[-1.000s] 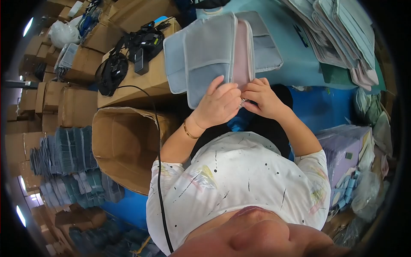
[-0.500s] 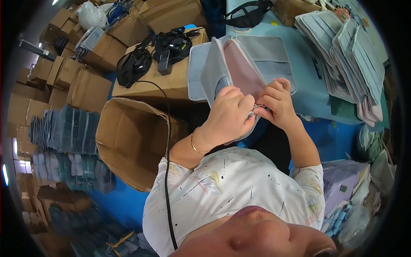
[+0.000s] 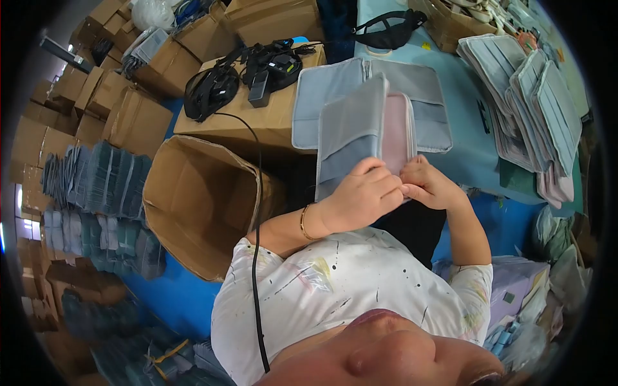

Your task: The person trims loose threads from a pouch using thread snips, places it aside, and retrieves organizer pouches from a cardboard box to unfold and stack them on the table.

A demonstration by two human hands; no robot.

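A grey zip-edged case [image 3: 354, 122] with a pink panel [image 3: 395, 132] stands partly opened in front of my body. My left hand [image 3: 367, 196], with a bracelet at the wrist, is closed on its near edge. My right hand [image 3: 430, 184] pinches the same edge near the lower right corner, and the fingertips of both hands meet there. The small part between the fingertips is hidden. Behind the held case, another grey-blue case [image 3: 418, 96] lies spread flat on the blue-green table [image 3: 467, 145].
An open cardboard box [image 3: 199, 202] stands at the left, below a carton [image 3: 283, 119] bearing black straps and devices [image 3: 273, 67]. A black cable [image 3: 257, 257] runs down past my left arm. Stacked cases [image 3: 531, 106] lie at the right; wrapped purple goods [image 3: 515, 286] sit below.
The case has tilted and turned between the frames, and now its grey cover stands at the left of the pink panel. Both hands keep hold of its near edge. The view has shifted.
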